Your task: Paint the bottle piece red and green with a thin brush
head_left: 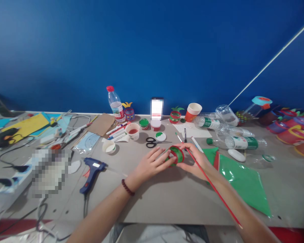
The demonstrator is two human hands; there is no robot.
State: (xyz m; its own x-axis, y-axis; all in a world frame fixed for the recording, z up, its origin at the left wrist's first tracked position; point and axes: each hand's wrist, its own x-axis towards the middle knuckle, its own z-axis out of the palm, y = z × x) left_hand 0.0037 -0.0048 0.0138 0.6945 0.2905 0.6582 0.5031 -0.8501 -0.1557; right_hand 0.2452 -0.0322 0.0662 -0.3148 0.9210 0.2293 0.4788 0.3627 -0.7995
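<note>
A small round green piece with a red band (pixel 176 154) lies on its side on the grey table (pixel 152 199), held between both hands. My left hand (pixel 152 164) presses its fingers against the piece's left side. My right hand (pixel 195 158) curls around the right side and top. A long thin red strip (pixel 212 187) runs from the piece down across my right forearm towards the table's front edge.
A blue glue gun (pixel 92 170) lies left of my hands. Black scissors (pixel 152 142), paint pots (pixel 144 123), cups (pixel 192 112) and a water bottle (pixel 116 104) stand behind. Green sheets (pixel 243 182) and several empty bottles (pixel 233 141) lie to the right. Cables and a power strip (pixel 10 182) are at far left.
</note>
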